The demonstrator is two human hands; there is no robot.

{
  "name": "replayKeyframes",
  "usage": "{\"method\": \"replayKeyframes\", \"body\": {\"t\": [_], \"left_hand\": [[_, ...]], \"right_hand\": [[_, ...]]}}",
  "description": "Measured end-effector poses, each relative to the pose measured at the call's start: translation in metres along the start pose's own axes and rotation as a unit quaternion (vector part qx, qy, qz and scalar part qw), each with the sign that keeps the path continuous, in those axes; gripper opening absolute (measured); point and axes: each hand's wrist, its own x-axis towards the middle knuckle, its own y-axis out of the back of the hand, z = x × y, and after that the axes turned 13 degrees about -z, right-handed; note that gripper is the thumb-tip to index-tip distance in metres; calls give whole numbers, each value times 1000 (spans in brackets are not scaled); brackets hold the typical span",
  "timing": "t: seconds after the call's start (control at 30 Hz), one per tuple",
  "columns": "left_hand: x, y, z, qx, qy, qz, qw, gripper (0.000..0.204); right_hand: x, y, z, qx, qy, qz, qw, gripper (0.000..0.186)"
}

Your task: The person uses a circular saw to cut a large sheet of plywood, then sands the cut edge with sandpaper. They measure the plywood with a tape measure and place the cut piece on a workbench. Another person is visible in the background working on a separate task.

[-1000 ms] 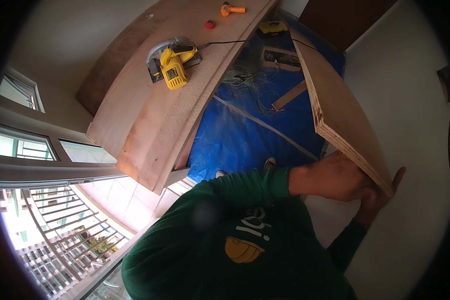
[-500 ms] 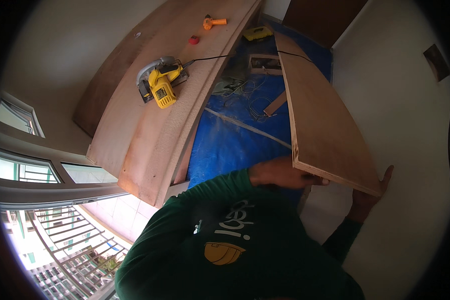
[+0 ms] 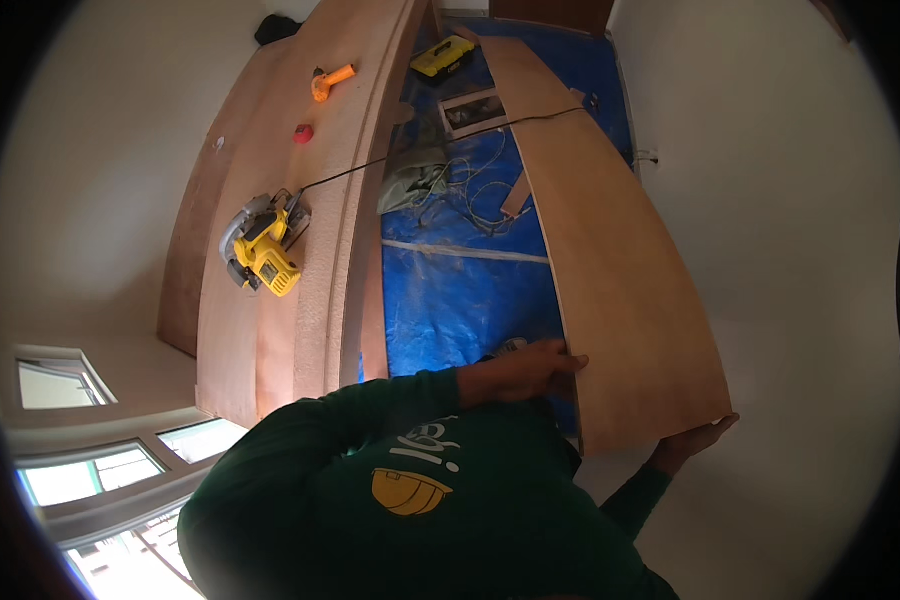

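Observation:
A long plywood board [image 3: 620,270] stretches away from me on the right, its near end held up at my waist. My left hand [image 3: 532,370] grips its left edge near the close end, with the thumb on top. At the near right corner, my right hand [image 3: 695,438] holds the board from beneath and outside; most of its fingers are hidden. A black power cord [image 3: 545,117] crosses the far part of the board. It leads left to a yellow circular saw [image 3: 267,250] lying on a large wooden sheet [image 3: 270,345].
An orange drill-shaped tool [image 3: 330,82] and a small red object [image 3: 303,133] lie on the large sheet. Blue sheeting [image 3: 460,310] covers the floor, with a yellow-black toolbox [image 3: 443,58], a wooden box [image 3: 473,112], a grey-green cloth [image 3: 413,182] and loose cable [image 3: 470,195]. A white wall [image 3: 790,250] runs along the right.
My left hand has shifted from the board's near end to its left edge. The board's broad face now shows more fully, and the view has turned. My right hand stays at the corner.

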Motion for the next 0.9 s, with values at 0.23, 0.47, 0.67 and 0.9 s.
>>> {"method": "replayKeyframes", "body": {"t": [0.23,0.47,0.67,0.9], "left_hand": [[15,92,65,485,255,-157,822,61],[51,291,263,782,9,325,532,63],[49,519,326,726,211,407,513,101],[66,496,289,388,158,155,895,42]], "right_hand": [[-18,38,35,-91,-15,-3,996,67],[-34,53,50,67,-93,100,988,64],[-38,56,65,-35,-95,164,981,63],[-74,59,112,-152,-112,237,953,65]]}}
